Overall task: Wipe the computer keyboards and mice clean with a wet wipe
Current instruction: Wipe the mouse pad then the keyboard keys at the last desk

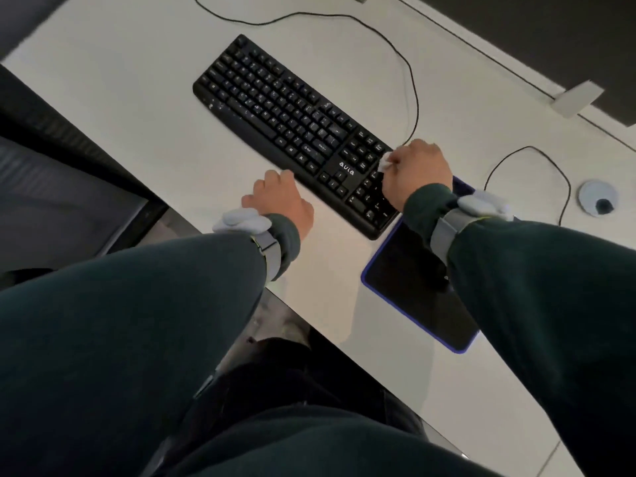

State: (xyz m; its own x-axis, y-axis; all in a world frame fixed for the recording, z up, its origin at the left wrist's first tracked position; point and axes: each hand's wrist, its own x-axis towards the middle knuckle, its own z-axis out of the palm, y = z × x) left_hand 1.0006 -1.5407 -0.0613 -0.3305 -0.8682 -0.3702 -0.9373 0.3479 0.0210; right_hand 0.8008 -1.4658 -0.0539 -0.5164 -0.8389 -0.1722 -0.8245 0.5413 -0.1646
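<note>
- Wiping the keyboard is the step in hand; right hand (pixel 416 173) is curled round a bunched white wet wipe (pixel 385 164), which shows at its fingertips; the wipe sits on the number-pad end of the black keyboard (pixel 292 129)
- left hand (pixel 278 201) is at the keyboard's near edge, just beside the arrow-key block, fingers bent downward; fingertips are hidden, so I can't tell if it grips the edge or only rests there; my read is that it's steadying the board
- keyboard lies slantwise on the white worktop (pixel 137 115); its right end is just beside a dark, blue-edged mouse pad (pixel 406 290)
- done so far: can't confirm from the keys; no sheen or streaks visible, so which rows are already wiped is unknown; judging by wipe position, this keyboard is only part-way
- left: no mouse in view; a thin black cable (pixel 526 147) loops toward the right sleeve, so a mouse may sit hidden behind that wrist; mouse wipe looks not yet started
- the task wording is plural; only one keyboard shows, so any other sets are out of frame; overall I'd call this early to mid task
</note>
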